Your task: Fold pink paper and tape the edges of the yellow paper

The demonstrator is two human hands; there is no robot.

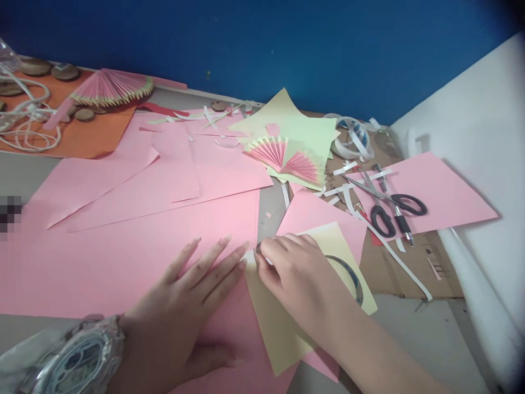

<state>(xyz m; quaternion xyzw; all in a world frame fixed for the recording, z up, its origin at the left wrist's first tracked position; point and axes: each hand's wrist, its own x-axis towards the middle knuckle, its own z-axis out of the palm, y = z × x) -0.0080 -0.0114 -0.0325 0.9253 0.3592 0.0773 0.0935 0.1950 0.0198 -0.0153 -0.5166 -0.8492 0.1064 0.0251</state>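
My left hand (184,295) lies flat on a large pink paper sheet (135,268), fingers stretched toward its right edge. My right hand (293,268) is closed, its curled fingers resting over a pale yellow paper (273,334) just right of the left fingertips. A small dark bit shows at its thumb side; what it grips is mostly hidden. A white patch (249,255) shows between the two hands at the yellow paper's corner. Beside my right forearm, a dark curved band (353,273) lies on the yellow paper, partly covered by the arm.
Black-handled scissors (381,208) and a pen (402,221) lie on pink paper at right, near a tape roll (353,139) and white strips. Pleated pink fans (283,158) stand at the back. White cord (30,123) and wood slices (65,71) sit far left. A blue wall (262,49) rises behind.
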